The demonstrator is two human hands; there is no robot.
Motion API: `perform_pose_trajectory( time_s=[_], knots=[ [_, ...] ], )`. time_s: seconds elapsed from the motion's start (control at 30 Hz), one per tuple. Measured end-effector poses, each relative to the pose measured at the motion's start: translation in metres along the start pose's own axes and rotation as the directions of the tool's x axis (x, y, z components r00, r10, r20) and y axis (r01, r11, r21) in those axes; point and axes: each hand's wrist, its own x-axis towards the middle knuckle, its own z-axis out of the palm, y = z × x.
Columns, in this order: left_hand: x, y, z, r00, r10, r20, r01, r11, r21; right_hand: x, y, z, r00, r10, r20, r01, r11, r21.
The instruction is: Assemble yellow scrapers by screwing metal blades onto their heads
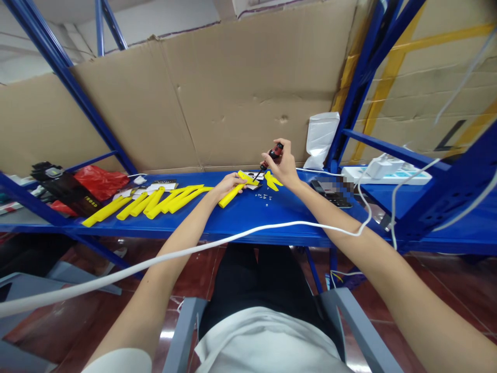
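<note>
My left hand [228, 185] is closed around a long yellow plastic handle [232, 196], held just over the blue table. In my right hand [285, 168] is a screwdriver [276, 151] with a red and black grip, tilted down to the left. Its tip meets or nearly meets the head end of the yellow handle; the exact contact is too small to tell. Just right of that end lies a loose yellow plastic piece [273, 181]. Several tiny light-coloured parts [264, 196] are scattered on the table in front of it.
Several yellow handles [155, 202] lie in a row on the left, beyond them a red plastic bag [97, 181] and a black box [72, 194]. A phone [334, 192] and power strip [411, 177] sit right. A white cable [240, 233] crosses before my arms.
</note>
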Motion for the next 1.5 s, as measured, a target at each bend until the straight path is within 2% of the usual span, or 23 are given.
perform_pose_trajectory(
  time_s=[0.27, 0.5, 0.77, 0.93, 1.03, 1.13, 1.3, 1.5],
  knots=[
    [-0.004, -0.002, 0.001, 0.998, 0.021, 0.059, -0.019, 0.999, -0.026, 0.000, -0.008, -0.001, 0.993, -0.052, 0.107, 0.051, 0.999, 0.015],
    [-0.003, -0.001, 0.001, 0.998, 0.021, 0.062, -0.019, 0.999, -0.026, 0.001, -0.011, -0.003, 0.976, -0.103, 0.194, 0.094, 0.994, 0.056],
    [0.000, -0.003, 0.000, 0.998, 0.017, 0.052, -0.015, 0.999, -0.041, 0.000, -0.011, -0.002, 0.991, -0.084, 0.102, 0.088, 0.995, -0.037],
    [0.000, -0.003, -0.001, 0.998, 0.008, 0.062, -0.006, 0.999, -0.040, 0.000, -0.011, -0.002, 0.985, -0.111, 0.135, 0.113, 0.993, -0.012],
    [0.000, -0.002, -0.002, 0.997, 0.002, 0.072, 0.001, 0.999, -0.039, 0.001, -0.010, -0.002, 0.984, -0.079, 0.161, 0.074, 0.997, 0.034],
    [-0.001, -0.001, -0.003, 0.996, -0.006, 0.088, 0.009, 0.999, -0.038, 0.001, -0.007, -0.002, 0.990, -0.046, 0.136, 0.046, 0.999, 0.003],
    [0.000, -0.001, -0.005, 0.993, -0.011, 0.116, 0.016, 0.999, -0.042, 0.001, -0.004, -0.004, 0.991, -0.083, 0.108, 0.087, 0.996, -0.032],
    [0.004, -0.001, -0.008, 0.993, -0.016, 0.113, 0.023, 0.998, -0.064, 0.001, 0.004, 0.001, 0.982, -0.137, 0.132, 0.129, 0.989, 0.070]
  ],
)
